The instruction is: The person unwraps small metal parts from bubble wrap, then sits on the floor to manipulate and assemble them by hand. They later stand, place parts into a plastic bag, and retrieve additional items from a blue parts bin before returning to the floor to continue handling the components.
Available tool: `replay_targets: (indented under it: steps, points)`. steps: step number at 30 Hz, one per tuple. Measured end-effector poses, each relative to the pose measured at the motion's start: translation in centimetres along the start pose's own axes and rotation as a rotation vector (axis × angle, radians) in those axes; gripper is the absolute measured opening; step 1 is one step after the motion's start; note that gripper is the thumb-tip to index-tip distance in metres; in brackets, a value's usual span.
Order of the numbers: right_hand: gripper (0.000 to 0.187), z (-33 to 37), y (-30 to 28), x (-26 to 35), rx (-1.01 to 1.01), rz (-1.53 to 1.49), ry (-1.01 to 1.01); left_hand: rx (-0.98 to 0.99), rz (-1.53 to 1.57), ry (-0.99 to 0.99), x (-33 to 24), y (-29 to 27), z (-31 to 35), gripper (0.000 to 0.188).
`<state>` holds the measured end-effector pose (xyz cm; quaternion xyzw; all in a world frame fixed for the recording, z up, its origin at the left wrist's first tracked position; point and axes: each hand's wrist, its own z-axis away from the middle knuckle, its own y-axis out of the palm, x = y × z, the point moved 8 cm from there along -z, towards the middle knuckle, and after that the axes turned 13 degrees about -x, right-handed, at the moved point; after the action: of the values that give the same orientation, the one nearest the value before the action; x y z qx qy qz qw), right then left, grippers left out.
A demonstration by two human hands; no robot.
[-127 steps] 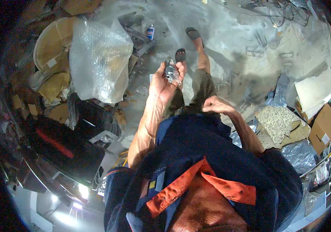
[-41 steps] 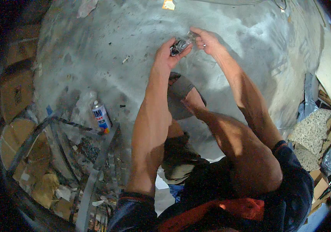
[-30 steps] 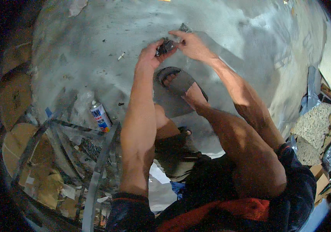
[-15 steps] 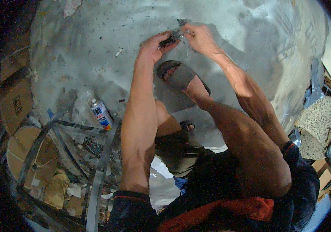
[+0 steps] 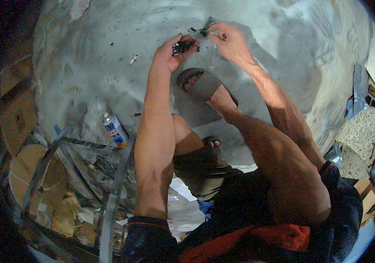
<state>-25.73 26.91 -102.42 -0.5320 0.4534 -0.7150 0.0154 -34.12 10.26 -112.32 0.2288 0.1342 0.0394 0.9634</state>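
My left hand (image 5: 170, 53) is cupped around a clump of small black shiny pieces (image 5: 184, 47), too small to name. Just to its right, my right hand (image 5: 230, 42) has its fingers drawn together in a pinch. Whatever lies between those fingertips, if anything, I cannot make out. A few small dark bits (image 5: 203, 32) show on the floor beside the right fingertips, and some look loose from the clump. Both hands are low over the grey floor (image 5: 121, 35), beyond my sandalled foot (image 5: 202, 83).
A spray can (image 5: 114, 129) lies left of my left forearm. Nearer, a dark metal frame (image 5: 108, 197) stands around scraps and small dark parts. Cardboard boxes (image 5: 17, 114) line the left edge. A speckled slab (image 5: 362, 131) and plastic sheeting lie at right. A white stub (image 5: 133, 59) is on the floor.
My hands have moved slightly apart, the left one a little to the left and the right one a little down and right. The black clump in my left palm shows more openly.
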Motion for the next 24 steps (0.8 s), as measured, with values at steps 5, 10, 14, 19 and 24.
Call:
replay_targets:
  steps: [5, 10, 14, 19, 24]
  points:
    - [0.019, 0.7, 1.3, -1.3, 0.034, -0.027, 0.076, -0.021, -0.016, -0.013, -0.4, -0.2, 0.0, 0.028]
    - [0.028, 3.3, 3.4, -1.4, 0.259, 0.228, -0.026, -0.136, -0.061, 0.161, -3.2, -2.2, 0.5, 0.028]
    - [0.035, 4.2, 6.5, -0.6, 0.282, 0.396, -0.082, -0.137, 0.030, 0.156, -4.1, -2.4, 1.0, 0.030]
    - [0.033, 3.0, 9.9, -0.8, 0.292, 0.368, -0.067, -0.074, 0.059, 0.136, -4.3, -1.7, 2.0, 0.032]
    - [0.023, 3.8, 10.3, -2.1, 0.475, -0.226, 0.310, -0.045, 0.065, 0.147, -4.7, -1.7, 2.6, 0.032]
